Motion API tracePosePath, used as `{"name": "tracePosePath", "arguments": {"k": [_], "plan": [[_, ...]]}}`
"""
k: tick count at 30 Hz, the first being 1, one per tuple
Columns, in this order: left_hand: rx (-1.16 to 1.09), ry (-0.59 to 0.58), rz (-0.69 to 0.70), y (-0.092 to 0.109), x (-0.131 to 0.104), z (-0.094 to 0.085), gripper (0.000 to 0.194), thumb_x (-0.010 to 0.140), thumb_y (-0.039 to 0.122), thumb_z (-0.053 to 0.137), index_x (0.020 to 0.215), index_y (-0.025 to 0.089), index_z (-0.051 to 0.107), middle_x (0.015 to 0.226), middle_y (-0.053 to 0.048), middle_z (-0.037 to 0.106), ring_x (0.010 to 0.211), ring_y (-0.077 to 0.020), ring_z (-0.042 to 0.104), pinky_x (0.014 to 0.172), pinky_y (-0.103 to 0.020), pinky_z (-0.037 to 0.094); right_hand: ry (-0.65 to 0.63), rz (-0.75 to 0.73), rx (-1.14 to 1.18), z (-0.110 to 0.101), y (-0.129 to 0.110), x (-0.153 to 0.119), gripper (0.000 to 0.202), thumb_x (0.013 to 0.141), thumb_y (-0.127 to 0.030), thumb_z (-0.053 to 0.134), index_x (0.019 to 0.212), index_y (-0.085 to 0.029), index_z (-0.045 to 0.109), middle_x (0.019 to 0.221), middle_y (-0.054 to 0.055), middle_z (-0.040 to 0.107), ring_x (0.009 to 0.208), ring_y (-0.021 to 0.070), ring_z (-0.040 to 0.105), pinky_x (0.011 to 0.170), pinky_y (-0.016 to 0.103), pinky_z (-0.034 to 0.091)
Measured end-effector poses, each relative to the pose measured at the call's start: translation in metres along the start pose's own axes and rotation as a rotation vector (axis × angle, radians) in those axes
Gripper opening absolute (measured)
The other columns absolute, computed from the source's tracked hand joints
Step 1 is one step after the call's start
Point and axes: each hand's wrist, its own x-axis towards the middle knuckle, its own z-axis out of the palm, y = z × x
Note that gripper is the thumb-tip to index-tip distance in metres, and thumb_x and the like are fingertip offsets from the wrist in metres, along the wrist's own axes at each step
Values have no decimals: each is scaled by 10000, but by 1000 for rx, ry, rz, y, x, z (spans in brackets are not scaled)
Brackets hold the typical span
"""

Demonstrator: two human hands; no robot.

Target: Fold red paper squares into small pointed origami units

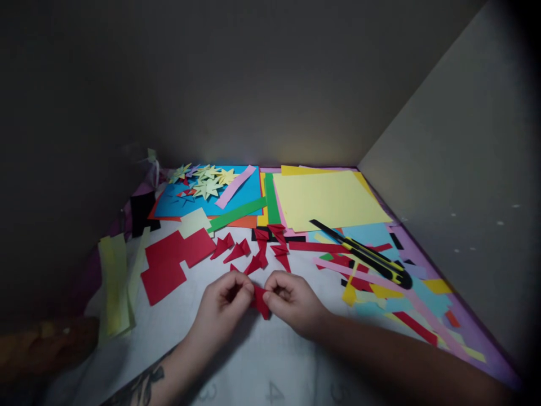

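Between my two hands is a small folded red paper piece, its pointed end hanging down. My left hand pinches its left side between thumb and forefinger. On the opposite side my right hand pinches it the same way. Just beyond the fingers lie several folded red paper pieces with pointed tips. Uncut-looking red paper squares overlap to the left of them, with a pale yellow square at their far edge. The fingers hide part of the held piece.
A black and yellow utility knife lies on colourful paper scraps at right, blade out. Folded paper stars rest on blue sheets at the back left. Yellow sheets lie back right, against the wall. Pale strips lie left.
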Motion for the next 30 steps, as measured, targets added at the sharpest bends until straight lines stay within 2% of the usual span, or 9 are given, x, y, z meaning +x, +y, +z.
{"name": "tracePosePath", "arguments": {"k": [7, 12, 17, 19, 23, 25, 27, 30], "plan": [[79, -91, -19, -1, -5, 3, 162, 795, 282, 551, 714, 146, 584, 658, -18, 607, 612, -125, 524, 572, -221, 410, 10, -33, -36, 1, 1, -1, 106, 756, -191, 542, 656, -183, 510, 610, -24, 540, 528, 88, 456, 480, 192, 333], [77, -56, -14, -1, -5, 4, 212, 811, 316, 546, 694, 144, 590, 664, -28, 619, 621, -130, 530, 572, -222, 413, 4, -126, -110, 0, -3, -1, 96, 778, -203, 533, 685, -182, 532, 678, -15, 543, 587, 96, 478, 533, 202, 362], [130, -81, 0, -1, -6, 4, 215, 802, 323, 556, 713, 139, 622, 689, -40, 640, 642, -145, 553, 588, -231, 420, 28, -219, -232, 3, -2, -3, 137, 783, -185, 524, 647, -182, 510, 646, -24, 498, 579, 93, 446, 536, 207, 339], [138, -59, 1, 0, -7, 3, 227, 802, 338, 561, 709, 141, 626, 686, -37, 642, 639, -144, 550, 584, -228, 415, 45, -236, -250, 2, -2, -3, 126, 773, -171, 535, 650, -185, 513, 644, -26, 500, 567, 91, 442, 525, 207, 334], [90, 21, -8, 0, -5, -3, 251, 815, 363, 555, 697, 150, 617, 681, -24, 637, 648, -142, 545, 595, -223, 408, 126, -326, -319, -16, -8, 5, 117, 793, -150, 520, 689, -194, 547, 681, -7, 564, 591, 108, 490, 544, 219, 373], [70, 37, -14, 0, -3, -5, 260, 819, 368, 551, 688, 152, 613, 680, -20, 631, 650, -140, 543, 603, -224, 403, 265, -408, -421, -33, -10, 13, 120, 816, -148, 494, 734, -194, 568, 709, 13, 590, 659, 138, 532, 604, 245, 413], [56, 38, -26, -1, -2, -5, 267, 817, 372, 549, 677, 152, 604, 676, -19, 623, 643, -138, 536, 598, -225, 396, 372, -496, -612, -50, -11, 21, 135, 814, -127, 482, 835, -184, 602, 823, 56, 626, 819, 193, 559, 721, 306, 442], [18, 22, -57, -1, -1, -2, 267, 805, 373, 558, 657, 152, 583, 650, -13, 603, 624, -133, 518, 586, -226, 389, 324, -501, -898, -63, -8, 30, 212, 806, -103, 482, 944, -172, 628, 961, 99, 619, 930, 236, 538, 770, 356, 453]]}}
